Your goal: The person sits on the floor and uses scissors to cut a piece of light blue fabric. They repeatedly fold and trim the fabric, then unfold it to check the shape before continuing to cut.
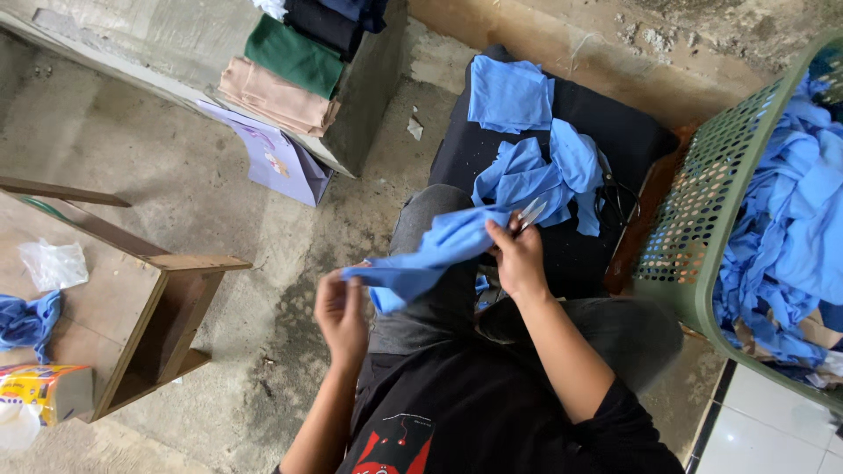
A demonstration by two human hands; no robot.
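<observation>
We hold a strip of blue cloth (439,250) stretched across the middle of the frame, its long axis running from lower left up to the right. Our left hand (341,314) pinches the lower end, fingers closed on the fabric's edge. Our right hand (518,259) grips the upper end, thumb and fingers closed on the cloth and on what looks like small snips (530,211), whose pale blades point up and right just past the fingertips; the right hand is therefore the nearer one to the cutting edge. More blue pieces (536,145) lie on a black cushion (623,132) above. At the right edge a green perforated basket (694,219) holds a heap of blue fabric. In the lower left corner sits a yellow rectangular package (48,391); a lilac paper bag (277,162) leans at upper centre.
</observation>
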